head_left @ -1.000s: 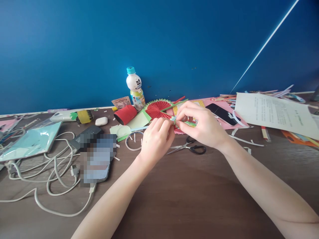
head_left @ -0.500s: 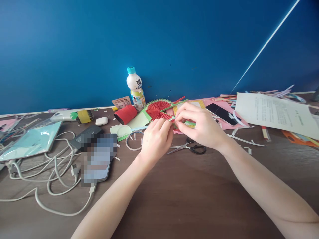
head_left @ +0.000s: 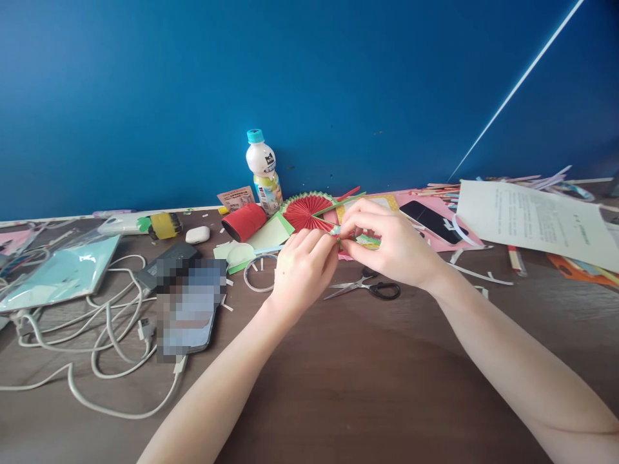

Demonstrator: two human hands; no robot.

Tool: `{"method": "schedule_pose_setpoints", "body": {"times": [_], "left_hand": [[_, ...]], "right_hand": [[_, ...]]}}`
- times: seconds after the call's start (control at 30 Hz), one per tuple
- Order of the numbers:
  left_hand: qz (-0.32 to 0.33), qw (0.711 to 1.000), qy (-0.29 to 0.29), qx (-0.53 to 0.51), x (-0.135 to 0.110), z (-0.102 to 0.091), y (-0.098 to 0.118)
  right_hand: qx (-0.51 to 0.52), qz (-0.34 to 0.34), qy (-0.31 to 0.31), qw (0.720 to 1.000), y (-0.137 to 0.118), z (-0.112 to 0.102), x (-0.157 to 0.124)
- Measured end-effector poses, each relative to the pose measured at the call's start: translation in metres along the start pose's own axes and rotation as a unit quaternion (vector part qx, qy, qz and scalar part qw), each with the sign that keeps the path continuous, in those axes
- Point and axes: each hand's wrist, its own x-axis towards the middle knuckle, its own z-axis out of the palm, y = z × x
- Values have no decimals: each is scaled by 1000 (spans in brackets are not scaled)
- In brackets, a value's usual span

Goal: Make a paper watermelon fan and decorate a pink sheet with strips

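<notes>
My left hand [head_left: 305, 269] is closed, its fingertips pinched at the middle of the view. Close against it, my right hand [head_left: 380, 241] is also closed, with thumb and forefinger pressed together. Between the fingertips shows a small pale piece of paper [head_left: 336, 230], mostly hidden by the fingers. Just behind the hands lies a red pleated paper rosette [head_left: 305, 210] with a green zigzag edge. Black-handled scissors [head_left: 385, 290] rest on the table below my right hand. A clear ring-shaped roll [head_left: 260, 288] is left of my left hand.
A drink bottle [head_left: 263, 171] stands against the blue wall, beside a red roll [head_left: 244, 222] and green paper [head_left: 280, 233]. At left are a phone [head_left: 193, 309], tangled white cables [head_left: 109, 332] and an earbud case [head_left: 197, 234]. Right lie a dark phone [head_left: 430, 221] and a printed sheet [head_left: 536, 222].
My fingers have shifted slightly around the small paper piece, the right fingertips drawing closer to the left. The things on the table have stayed in place.
</notes>
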Motion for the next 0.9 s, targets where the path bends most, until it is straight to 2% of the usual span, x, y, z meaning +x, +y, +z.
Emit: {"method": "schedule_pose_setpoints", "body": {"times": [0.1, 0.23, 0.4, 0.6, 0.8, 0.9], "left_hand": [[-66, 991, -22, -111, 3, -5, 2], [-143, 959, -57, -238, 6, -9, 0], [-192, 923, -67, -326, 7, -8, -3], [-205, 918, -64, -334, 8, -9, -1], [-163, 947, -80, -266, 8, -10, -1], [-157, 947, -91, -266, 8, -9, -1]], "right_hand": [[-1, -7, 3, 1000, 0, -2, 0], [-6, -12, -3, 1000, 1, -5, 0], [-21, -10, -17, 1000, 1, -8, -1], [-32, -12, -36, 999, 0, -9, -1], [-58, -27, -58, 996, -4, -10, -1], [-82, -33, -70, 994, -4, -12, -1]]}}
